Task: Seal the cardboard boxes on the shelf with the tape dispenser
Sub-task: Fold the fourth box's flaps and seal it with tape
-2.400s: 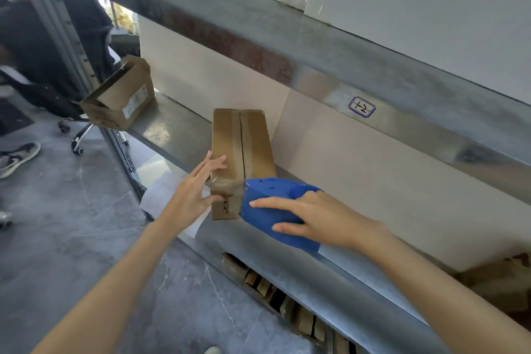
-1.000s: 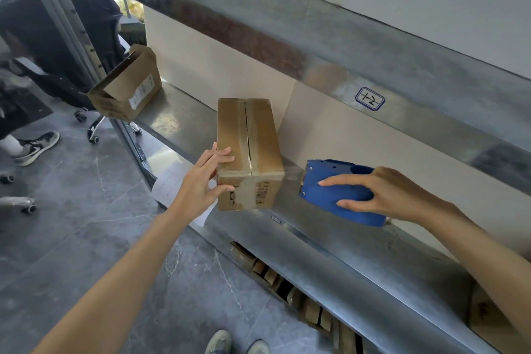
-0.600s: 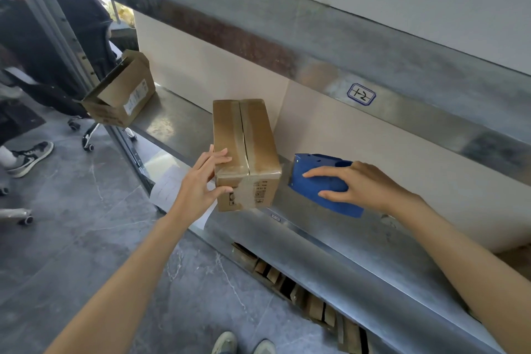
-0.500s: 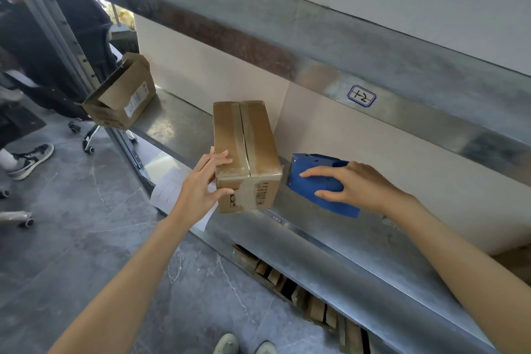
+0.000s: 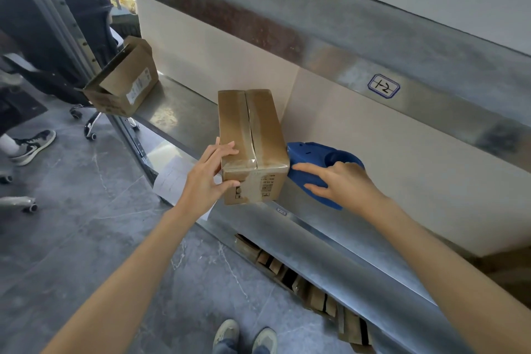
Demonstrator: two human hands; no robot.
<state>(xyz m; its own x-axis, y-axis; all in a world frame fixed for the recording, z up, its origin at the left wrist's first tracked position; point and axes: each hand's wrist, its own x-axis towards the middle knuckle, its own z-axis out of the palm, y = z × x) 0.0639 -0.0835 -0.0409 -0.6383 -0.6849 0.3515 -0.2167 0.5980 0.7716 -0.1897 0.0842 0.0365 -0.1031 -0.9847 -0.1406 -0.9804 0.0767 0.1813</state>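
Note:
A long cardboard box (image 5: 258,135) lies on the metal shelf (image 5: 184,112), its top seam covered with clear tape. My left hand (image 5: 207,178) grips the box's near left corner, fingers over the top and thumb on the front face. A blue tape dispenser (image 5: 319,164) lies on the shelf against the box's right side. My right hand (image 5: 342,184) holds the dispenser, fingers spread along its side. A second cardboard box (image 5: 123,83), open with flaps up, sits at the shelf's far left end and hangs over its edge.
The upper shelf beam (image 5: 344,46) with a "1-2" label (image 5: 383,85) overhangs close above. A white back panel (image 5: 373,158) closes the shelf behind. Flattened cardboard (image 5: 310,290) lies under the shelf. A person's shoe (image 5: 34,146) and an office chair (image 5: 86,37) are at left.
My right hand has brought the blue dispenser from the shelf's right side leftward until it meets the box's right side. My left hand has stayed on the box's corner.

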